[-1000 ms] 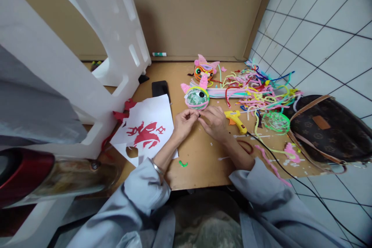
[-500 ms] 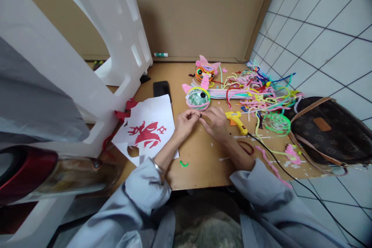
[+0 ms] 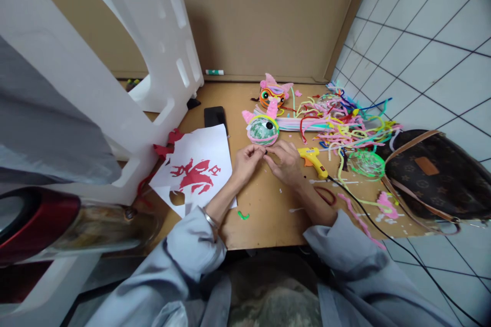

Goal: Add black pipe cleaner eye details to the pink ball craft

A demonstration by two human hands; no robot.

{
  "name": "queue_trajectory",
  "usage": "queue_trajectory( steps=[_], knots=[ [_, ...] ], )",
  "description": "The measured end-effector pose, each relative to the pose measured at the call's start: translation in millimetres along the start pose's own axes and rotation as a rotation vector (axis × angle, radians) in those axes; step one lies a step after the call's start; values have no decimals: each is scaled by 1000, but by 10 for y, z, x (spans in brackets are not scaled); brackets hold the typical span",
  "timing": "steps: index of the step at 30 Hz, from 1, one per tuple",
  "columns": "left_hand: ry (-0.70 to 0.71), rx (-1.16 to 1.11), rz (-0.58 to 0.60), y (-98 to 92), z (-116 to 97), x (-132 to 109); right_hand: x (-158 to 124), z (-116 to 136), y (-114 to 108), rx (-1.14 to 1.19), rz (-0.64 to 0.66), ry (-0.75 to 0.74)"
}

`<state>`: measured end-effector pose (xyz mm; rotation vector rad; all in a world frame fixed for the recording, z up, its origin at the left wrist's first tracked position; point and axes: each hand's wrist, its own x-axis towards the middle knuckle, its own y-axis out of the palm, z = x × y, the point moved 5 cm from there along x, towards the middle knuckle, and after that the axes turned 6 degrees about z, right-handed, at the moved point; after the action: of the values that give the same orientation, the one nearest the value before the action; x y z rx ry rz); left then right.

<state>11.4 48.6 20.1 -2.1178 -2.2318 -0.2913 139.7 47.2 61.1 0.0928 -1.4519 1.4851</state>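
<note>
Two forearms reach forward over a tan tabletop (image 3: 268,230), in rolled grey sleeves (image 3: 192,250) of soft, creased cloth, angling inward until the hands almost meet. A smooth, silvery bangle (image 3: 210,221) circles the left wrist. Nearest the table edge lies a curled, bright green scrap (image 3: 243,215). Beside the left forearm, a white paper sheet (image 3: 209,143) bears ragged red shapes and has a hole near its lower edge.

The left hand (image 3: 245,164) bends in at the wrist, thumb and forefinger pressed together on a small black piece (image 3: 265,153) (too tiny to identify). The right hand (image 3: 286,162) arches opposite, palm down, its thumb and forefinger parted beside that piece; I cannot tell whether they grip it too. To its right rests a yellow plastic glue gun (image 3: 314,161) with a black cord.

Just beyond the fingertips sits a rounded figure (image 3: 263,132), its green, glossy-looking ball rimmed in fuzzy pink and yellow, with pink ears and a black-and-white eye. Fuzzy, many-coloured stems (image 3: 345,125) tangle to its right. Farther back, an orange figure (image 3: 273,97) has pink ears; farthest, a green-and-white tube (image 3: 214,72) lies by the brown board (image 3: 264,20).
</note>
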Motion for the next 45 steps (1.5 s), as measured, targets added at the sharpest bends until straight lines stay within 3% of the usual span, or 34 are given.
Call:
queue_trajectory(
  steps=[5, 9, 14, 17, 19, 22, 32, 35, 40, 45],
  knots=[
    [43, 58, 3, -8, -47, -1, 5, -10, -25, 11, -39, 4],
    [64, 246, -48, -56, -153, -33, 11, -51, -67, 62, -100, 36],
    [108, 911, -59, -119, -431, -241, 21, -63, -94, 92, -116, 55],
    [-6, 1307, -26, -208, -446, -372, 19, -46, -94, 83, -111, 41],
    [-132, 1449, 45, -286, -369, -445, 17, -36, -96, 72, -114, 27],
    [-234, 1523, 146, -392, -256, -578, 19, -40, -103, 58, -116, 29],
    [-163, 1472, 233, -661, -260, -1179, 39, 4, -128, 63, -97, 43],
    [-165, 1487, 231, -613, -477, -1247, 44, 4, -134, 82, -93, 56],
    [38, 1428, 238, -278, -1206, -1368, 45, -17, -161, 75, -120, 65],
    [110, 1374, 124, -128, -1845, -1457, 43, -23, -166, 65, -127, 51]
  ],
)
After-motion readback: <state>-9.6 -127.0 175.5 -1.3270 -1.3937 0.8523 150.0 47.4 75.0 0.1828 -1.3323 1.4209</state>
